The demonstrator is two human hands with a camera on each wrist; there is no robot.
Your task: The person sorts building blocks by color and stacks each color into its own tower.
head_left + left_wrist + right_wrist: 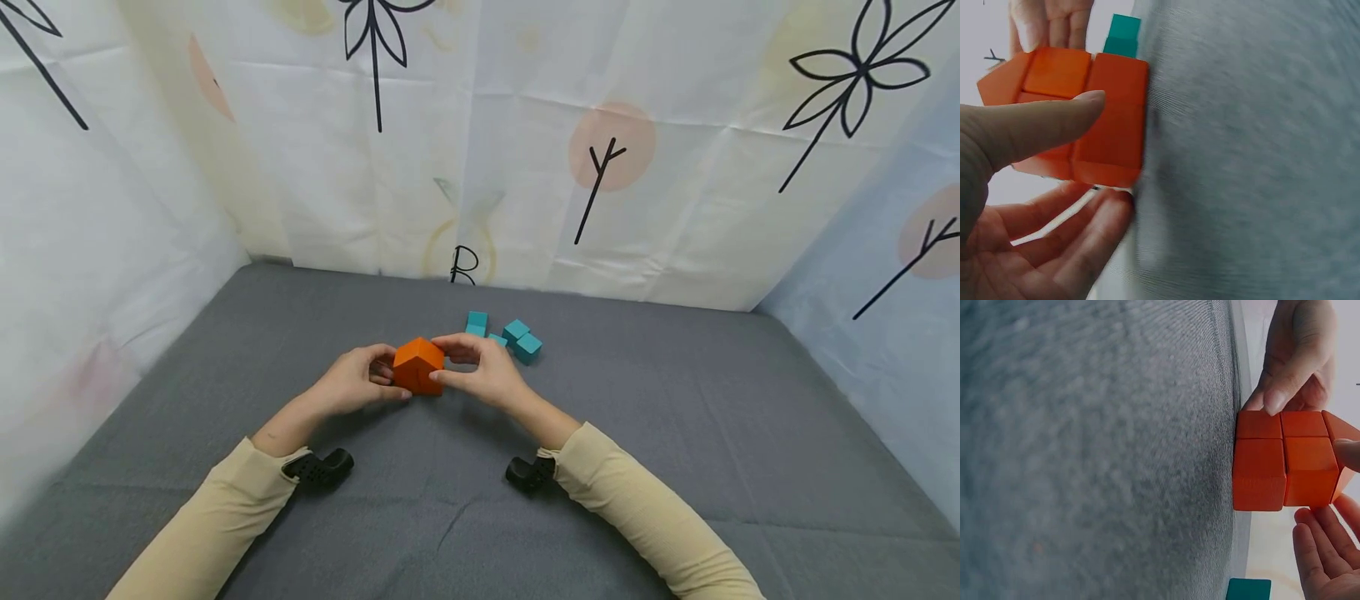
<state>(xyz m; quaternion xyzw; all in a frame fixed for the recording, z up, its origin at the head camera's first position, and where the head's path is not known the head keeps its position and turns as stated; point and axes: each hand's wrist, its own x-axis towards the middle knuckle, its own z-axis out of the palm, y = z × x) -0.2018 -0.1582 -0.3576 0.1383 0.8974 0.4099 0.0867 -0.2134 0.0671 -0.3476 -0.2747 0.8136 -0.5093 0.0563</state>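
Note:
Orange blocks stand pressed together as a small stack at the middle of the grey cloth. The right wrist view shows two layers of orange cubes with a slanted orange piece on top. My left hand grips the stack from the left, its thumb across the front face and its fingers round the far side. From the right, my right hand holds the upper part between thumb and fingers; the thumb lies on the slanted piece. The bottom layer sits right at the cloth.
Several teal cubes lie just behind my right hand, partly hidden by it. Grey cloth covers the table. A white patterned curtain hangs along the back and both sides. Black wrist cameras are strapped at both cuffs.

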